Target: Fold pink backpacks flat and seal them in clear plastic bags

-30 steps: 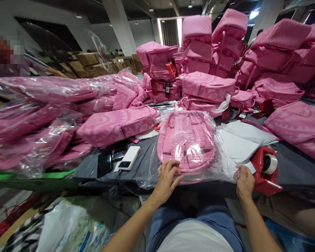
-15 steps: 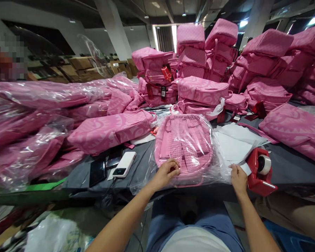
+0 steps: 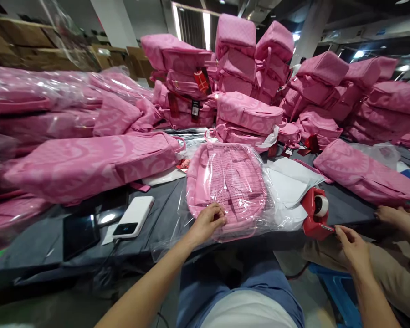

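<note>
A pink backpack [image 3: 229, 182] lies flat in front of me, straps side up, inside a clear plastic bag [image 3: 275, 207]. My left hand [image 3: 208, 223] rests at its lower left, fingers curled and closed on the plastic. To the right stands a red tape dispenser [image 3: 316, 223] with a roll of tape [image 3: 321, 206]. My right hand [image 3: 353, 246] is at the dispenser's front cutting edge, thumb and forefinger pinched on the tape end; the tape itself is hardly visible.
White paper sheets [image 3: 287, 177] lie between bag and dispenser. A white power bank [image 3: 134, 217] and a dark phone [image 3: 80, 234] are left. Stacked pink backpacks [image 3: 237, 59] rise behind. Another person's hands [image 3: 396, 216] are at the right, by another pink backpack [image 3: 362, 175].
My right hand has moved right, from the plastic bag's edge to the front of the tape dispenser. My left hand stays on the bagged backpack. The view has turned right.
</note>
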`<state>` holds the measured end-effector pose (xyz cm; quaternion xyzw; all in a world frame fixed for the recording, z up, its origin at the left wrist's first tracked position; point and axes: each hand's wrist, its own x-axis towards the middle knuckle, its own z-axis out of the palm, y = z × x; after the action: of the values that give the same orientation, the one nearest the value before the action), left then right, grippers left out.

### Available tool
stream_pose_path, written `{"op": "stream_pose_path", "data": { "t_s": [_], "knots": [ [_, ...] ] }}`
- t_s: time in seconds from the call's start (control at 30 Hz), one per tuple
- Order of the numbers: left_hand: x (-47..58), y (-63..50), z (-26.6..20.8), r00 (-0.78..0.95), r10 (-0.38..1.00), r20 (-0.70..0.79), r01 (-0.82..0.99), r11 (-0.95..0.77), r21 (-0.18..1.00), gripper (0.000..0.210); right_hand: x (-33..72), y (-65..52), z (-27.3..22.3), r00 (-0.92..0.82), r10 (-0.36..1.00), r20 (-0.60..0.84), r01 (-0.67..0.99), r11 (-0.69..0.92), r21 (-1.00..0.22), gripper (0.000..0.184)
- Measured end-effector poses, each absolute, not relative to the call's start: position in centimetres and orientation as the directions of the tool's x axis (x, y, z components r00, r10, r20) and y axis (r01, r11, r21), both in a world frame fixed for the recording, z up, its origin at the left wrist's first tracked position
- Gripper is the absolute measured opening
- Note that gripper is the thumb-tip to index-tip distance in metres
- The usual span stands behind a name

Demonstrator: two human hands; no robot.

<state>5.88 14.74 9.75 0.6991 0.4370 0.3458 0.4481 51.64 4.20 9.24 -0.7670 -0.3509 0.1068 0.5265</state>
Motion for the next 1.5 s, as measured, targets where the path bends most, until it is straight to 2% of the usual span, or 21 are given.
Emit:
{"op": "stream_pose_path", "data": {
  "t_s": [0.07,0.13,0.4,0.63,0.67,0.73,0.83,0.9,1.0,1.07,1.1,1.17,1.2,1.27,1.33,1.4,1.43,1.5],
  "knots": [
    [5.8,14.8,9.6,0.387,0.918,0.091,0.284,-0.212,0.935,0.023,51.9,5.0,8.8,0.750,0.661,-0.005,0.194,-0.227,-0.954,0.058],
    [5.8,14.8,9.4,0.380,0.920,0.100,0.277,-0.216,0.936,0.025,51.5,5.5,8.7,0.747,0.661,-0.066,0.117,-0.228,-0.967,0.057],
    [5.6,15.3,9.1,0.355,0.932,0.068,0.290,-0.180,0.940,0.037,51.4,7.0,9.1,0.762,0.646,0.054,0.248,-0.214,-0.945,0.052],
    [5.7,15.1,9.6,0.358,0.933,0.041,0.300,-0.157,0.941,0.038,50.8,4.2,8.9,0.770,0.613,0.177,0.364,-0.194,-0.911,0.045],
    [5.7,15.1,9.6,0.359,0.932,0.042,0.306,-0.160,0.939,0.037,50.3,3.2,8.6,0.769,0.620,0.154,0.325,-0.172,-0.930,0.045],
    [5.8,15.1,9.7,0.352,0.934,0.053,0.319,-0.173,0.932,0.037,48.7,1.7,7.4,0.752,0.658,0.043,0.143,-0.099,-0.985,0.047],
    [5.8,15.0,9.7,0.340,0.938,0.064,0.324,-0.181,0.929,0.037,45.3,1.5,6.0,0.641,0.760,-0.107,-0.148,-0.015,-0.989,0.061],
    [5.9,14.8,9.7,0.338,0.939,0.060,0.319,-0.174,0.932,0.035,42.5,2.3,6.2,0.522,0.841,-0.142,-0.205,-0.038,-0.978,0.068],
    [6.2,14.4,9.9,0.338,0.939,0.062,0.315,-0.175,0.933,0.027,38.6,3.6,8.9,0.147,0.970,-0.193,-0.288,-0.145,-0.947,0.059],
    [6.4,14.4,9.9,0.336,0.938,0.079,0.329,-0.196,0.924,0.022,37.1,4.8,11.7,-0.153,0.981,-0.122,-0.234,-0.156,-0.960,0.050],
    [6.4,14.5,9.9,0.334,0.939,0.087,0.340,-0.206,0.917,0.020,36.5,5.7,13.1,-0.283,0.957,-0.067,-0.146,-0.112,-0.983,0.047],
    [6.5,14.7,9.8,0.322,0.942,0.096,0.359,-0.215,0.908,0.017,35.7,8.5,15.7,-0.490,0.872,0.012,0.117,0.079,-0.990,0.044],
    [6.5,14.8,9.8,0.318,0.943,0.095,0.365,-0.214,0.906,0.016,35.1,10.1,16.7,-0.576,0.817,0.020,0.250,0.199,-0.948,0.043],
    [6.5,14.9,9.7,0.322,0.942,0.090,0.368,-0.213,0.905,0.016,33.7,13.6,17.9,-0.702,0.712,-0.016,0.448,0.424,-0.787,0.038],
    [6.6,14.9,9.7,0.342,0.936,0.087,0.362,-0.216,0.907,0.017,32.1,16.7,18.2,-0.760,0.646,-0.068,0.556,0.592,-0.584,0.029],
    [6.6,14.8,9.7,0.353,0.931,0.090,0.359,-0.224,0.906,0.018,30.9,19.1,17.9,-0.749,0.648,-0.134,0.641,0.659,-0.393,0.022],
    [6.6,14.8,9.6,0.353,0.931,0.095,0.359,-0.229,0.905,0.018,30.6,19.9,17.7,-0.724,0.670,-0.163,0.679,0.653,-0.335,0.021],
    [6.6,14.8,9.5,0.349,0.931,0.110,0.361,-0.242,0.901,0.018,30.6,20.8,17.3,-0.653,0.731,-0.197,0.750,0.588,-0.305,0.025]
  ]
}}
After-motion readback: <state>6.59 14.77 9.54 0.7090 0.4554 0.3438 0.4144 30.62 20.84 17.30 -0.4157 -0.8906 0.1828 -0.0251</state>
